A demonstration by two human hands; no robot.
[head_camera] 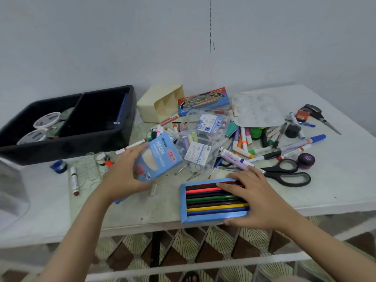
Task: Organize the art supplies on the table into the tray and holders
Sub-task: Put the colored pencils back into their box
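Left hand (126,171) is gripping the box (160,157); right hand (258,200) is lying flat on the pencils (209,198). Pencil tray (183,206) is sitting by the worktop (325,192) edge, prob. risking a spill if nudged.

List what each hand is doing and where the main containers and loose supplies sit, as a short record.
Left hand: grips the blue Neon box, held tilted
Right hand: fingers flat on the pencil tray, thumb at its near edge
Black tray: far left, two compartments, white tubs in the left one
Cream holder: on its side, just right of the black tray
Loose pile: markers, scissors, clear palette, all outside the tray and holder
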